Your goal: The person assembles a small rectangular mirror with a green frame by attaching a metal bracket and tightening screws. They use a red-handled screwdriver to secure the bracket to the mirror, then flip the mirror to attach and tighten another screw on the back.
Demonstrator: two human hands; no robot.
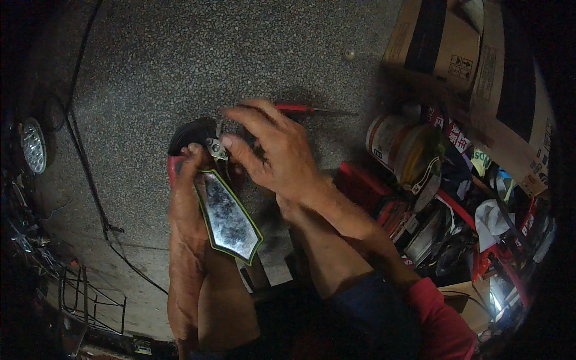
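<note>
A kite-shaped mirror (230, 216) with a bright green rim hangs between my forearms, its glass smudged. At its upper end is a small silver metal bracket (216, 148) with holes. My left hand (187, 168) is closed at this end, thumb against the bracket. My right hand (273, 144) curves in from the right, thumb and forefinger around a small metal piece just above the bracket, too small to name. Behind my left fingers sits a dark round part (192, 133) with red at its lower edge; my hand hides much of it.
Beyond my right hand a red-handled screwdriver (300, 108) lies on the speckled floor. To the right are a plastic tub (396, 147), a red box (367, 191), cluttered parts and cardboard boxes (444, 54). A black cable (84, 162), a round lamp (33, 145) and a wire rack (93, 300) lie left.
</note>
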